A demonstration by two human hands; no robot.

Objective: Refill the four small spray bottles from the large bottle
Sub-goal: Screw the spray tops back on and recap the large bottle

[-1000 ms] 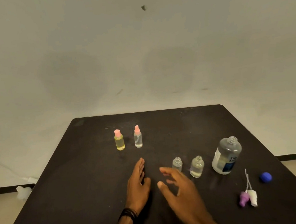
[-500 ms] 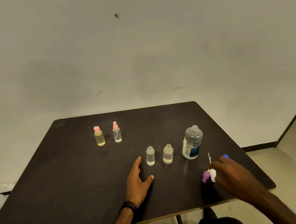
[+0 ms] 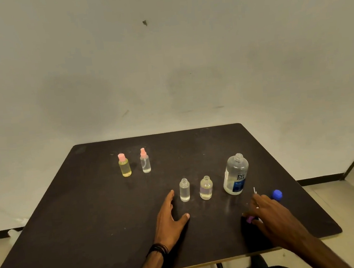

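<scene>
Dark matte table (image 3: 93, 219) carries two uncapped small clear spray bottles (image 3: 184, 190) beside the open large clear bottle (image 3: 235, 174), apparently awaiting caps, as the right hand (image 3: 269, 213) closes on purple and white spray tops (image 3: 250, 219) while the left hand (image 3: 168, 217) rests flat.

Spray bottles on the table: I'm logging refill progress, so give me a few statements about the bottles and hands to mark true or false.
1. Two small bottles, the yellow bottle and the clear capped bottle, wear pink tops. True.
2. The large bottle has its blue cap screwed on. False: its neck is open, and the blue cap lies on the table.
3. The left hand holds a small bottle. False: it rests flat on the table.
4. The two near small bottles have no tops. True.
5. The right hand is at the purple sprayer top. True.
</scene>
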